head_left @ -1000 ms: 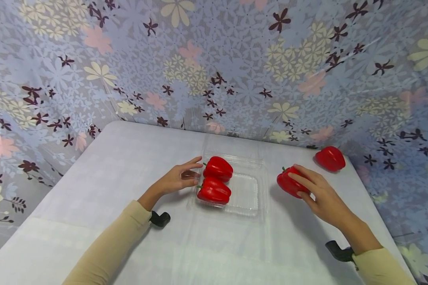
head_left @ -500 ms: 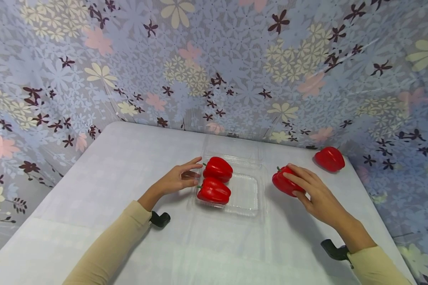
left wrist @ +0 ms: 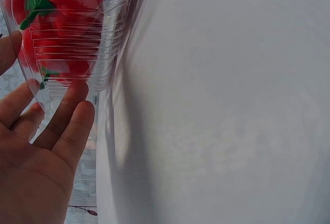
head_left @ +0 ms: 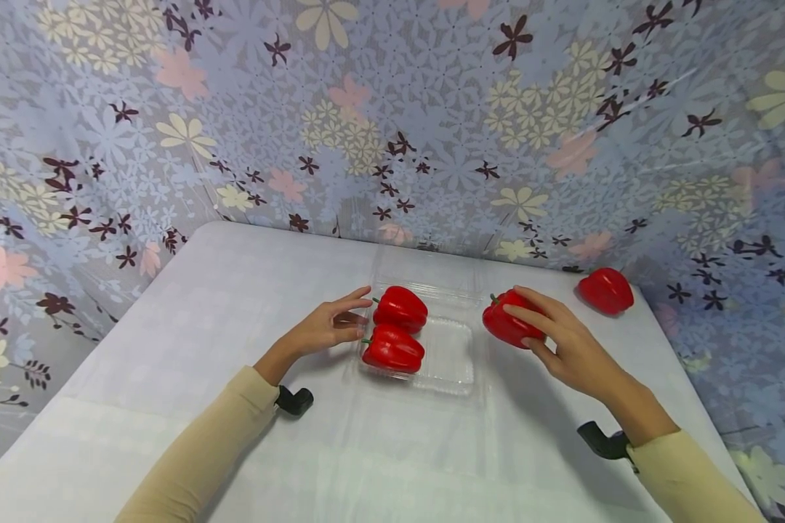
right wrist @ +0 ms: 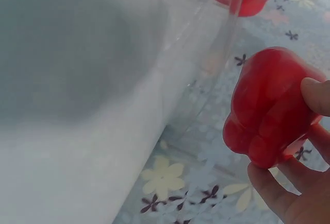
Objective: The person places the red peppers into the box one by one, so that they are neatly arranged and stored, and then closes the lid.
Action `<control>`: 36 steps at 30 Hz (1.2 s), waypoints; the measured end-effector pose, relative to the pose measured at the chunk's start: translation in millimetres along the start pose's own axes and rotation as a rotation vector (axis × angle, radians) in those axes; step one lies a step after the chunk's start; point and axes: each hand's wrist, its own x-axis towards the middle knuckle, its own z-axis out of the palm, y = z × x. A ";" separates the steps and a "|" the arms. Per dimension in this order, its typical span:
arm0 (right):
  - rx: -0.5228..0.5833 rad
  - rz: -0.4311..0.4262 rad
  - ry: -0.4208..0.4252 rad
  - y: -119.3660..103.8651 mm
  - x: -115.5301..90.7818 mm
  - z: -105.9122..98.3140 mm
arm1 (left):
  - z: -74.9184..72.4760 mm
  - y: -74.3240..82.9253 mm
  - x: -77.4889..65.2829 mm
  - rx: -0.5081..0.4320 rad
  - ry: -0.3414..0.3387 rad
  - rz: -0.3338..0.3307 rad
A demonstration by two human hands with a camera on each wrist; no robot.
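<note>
Desk (head_left: pixel 255 290): carries the clear container and, at its far right corner, a lone pepper (head_left: pixel 605 290).
Clear container (head_left: pixel 448 352): could skid if bumped; transparent edges hard to make out.
Left hand (head_left: pixel 323 330): fingers loosely apart at the container's left wall, gripping nothing; whether the tips press is unclear.
Right hand (head_left: pixel 565 341): thumb and fingers curled round the held pepper (head_left: pixel 506 321), just right of the container.
Held pepper: smooth, might slip from fingertips; partly covered by them.
Two peppers (head_left: pixel 394 349): in the container's left half; a knock could roll them.

Four red peppers (head_left: pixel 505 323), one clear plastic container (head_left: pixel 448 356), two hands (head_left: pixel 322 328), one table (head_left: pixel 255 290).
</note>
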 end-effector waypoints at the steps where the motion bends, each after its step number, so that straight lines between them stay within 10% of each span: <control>1: 0.009 -0.003 -0.007 -1.9 2.8 0.7 | 0.4 0.0 0.4 -0.003 -0.002 -0.001; 14: 0.159 -0.116 -0.104 -35.6 44.1 25.1 | 2.2 0.6 0.0 -0.013 0.004 -0.015; 36: 0.197 -0.030 -0.135 -9.5 54.2 58.2 | 1.1 1.3 -0.4 -0.017 0.003 -0.018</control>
